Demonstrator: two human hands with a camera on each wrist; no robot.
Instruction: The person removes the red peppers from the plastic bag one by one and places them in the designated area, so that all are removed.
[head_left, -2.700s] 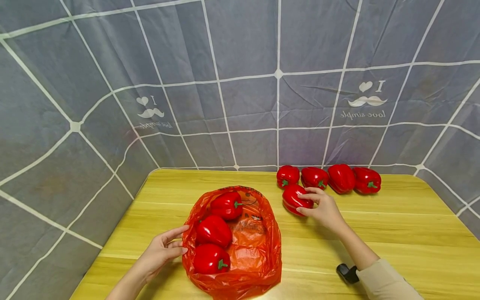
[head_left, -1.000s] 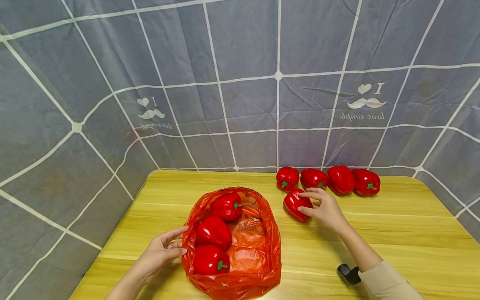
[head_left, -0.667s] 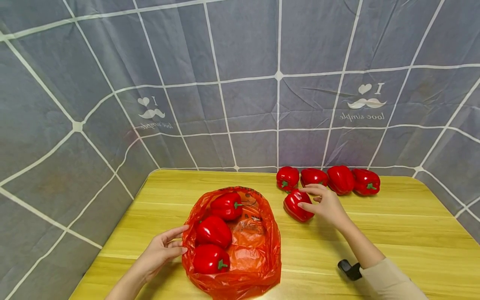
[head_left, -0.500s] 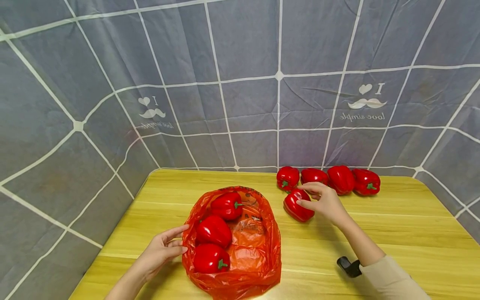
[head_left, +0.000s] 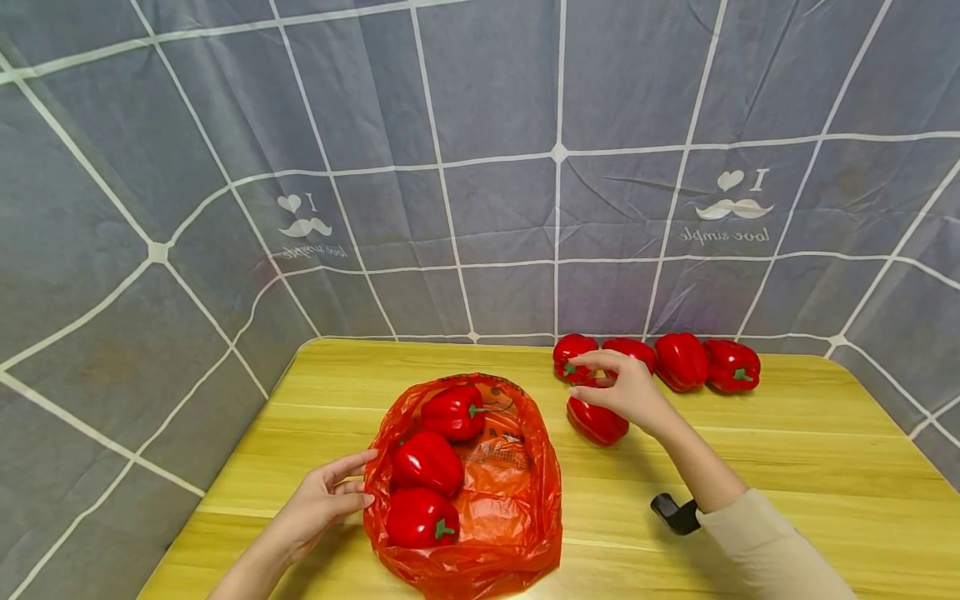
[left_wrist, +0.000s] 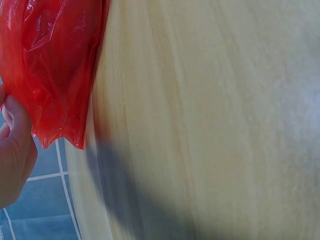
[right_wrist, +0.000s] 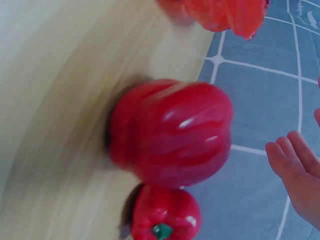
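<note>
An orange-red plastic bag [head_left: 551, 500] stands on the table with its mouth spread, and three red bell peppers [head_left: 428, 463] lie along its left side. My left hand [head_left: 318, 504] touches the bag's left side, its index finger and thumb apart; the left wrist view shows the thumb against the plastic. My right hand [head_left: 630, 390] hovers with extended fingers above a loose bell pepper [head_left: 600, 423], hiding its upper part. In the right wrist view the fingers stand apart from that pepper [right_wrist: 172, 132], with nothing between them.
A row of several red bell peppers [head_left: 681, 362] lies at the back right of the wooden table [head_left: 337, 392]. A grey checked cloth [head_left: 495, 208] hangs behind and at the sides. A black device [head_left: 675, 514] sits at my right wrist.
The loose pepper was drawn forward from the back row and turned. My right hand has let go of it and shifted up and left. The left hand and bag have stayed put.
</note>
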